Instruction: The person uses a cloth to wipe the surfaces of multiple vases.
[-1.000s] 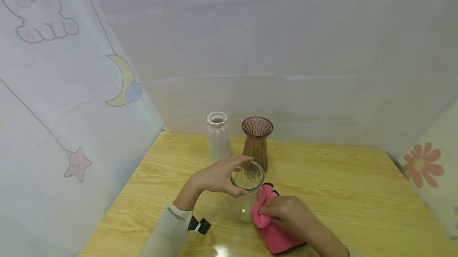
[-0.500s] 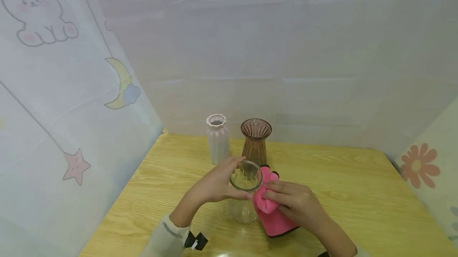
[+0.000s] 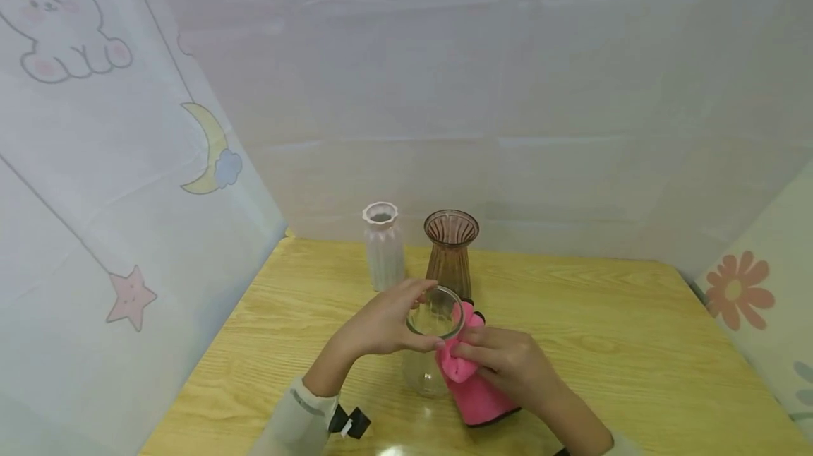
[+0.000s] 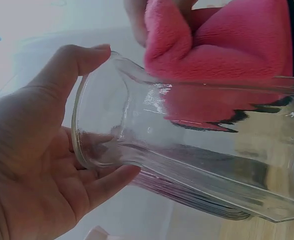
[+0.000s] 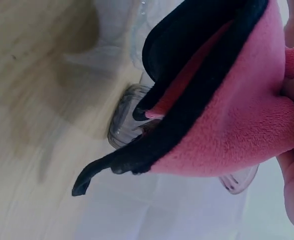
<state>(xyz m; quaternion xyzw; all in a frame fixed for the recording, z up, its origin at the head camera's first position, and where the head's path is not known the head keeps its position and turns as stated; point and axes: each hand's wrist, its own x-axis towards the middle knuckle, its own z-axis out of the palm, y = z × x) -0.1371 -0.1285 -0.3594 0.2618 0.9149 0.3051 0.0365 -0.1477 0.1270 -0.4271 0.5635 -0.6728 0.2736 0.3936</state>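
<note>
A clear glass vase point(image 3: 424, 371) stands upright on the table in front of me. My left hand point(image 3: 392, 318) grips it round the rim, thumb on the near side and fingers on the far side. In the left wrist view the vase point(image 4: 151, 125) shows a flared mouth and flat-sided body. My right hand point(image 3: 508, 364) pinches a bunched pink cloth point(image 3: 473, 392) with black edging against the vase's right side. The cloth point(image 5: 226, 120) fills much of the right wrist view and hides most of the vase there.
Behind the clear vase stands a purplish-brown ribbed glass vase point(image 3: 451, 251). To its left is a white fluted vase point(image 3: 384, 251). The yellow wood-grain table point(image 3: 591, 329) meets a pale cloth backdrop point(image 3: 508, 89) at its far edge.
The right hand and cloth have moved up the side of the clear vase, then slightly back down and left. My left hand keeps its grip on the rim.
</note>
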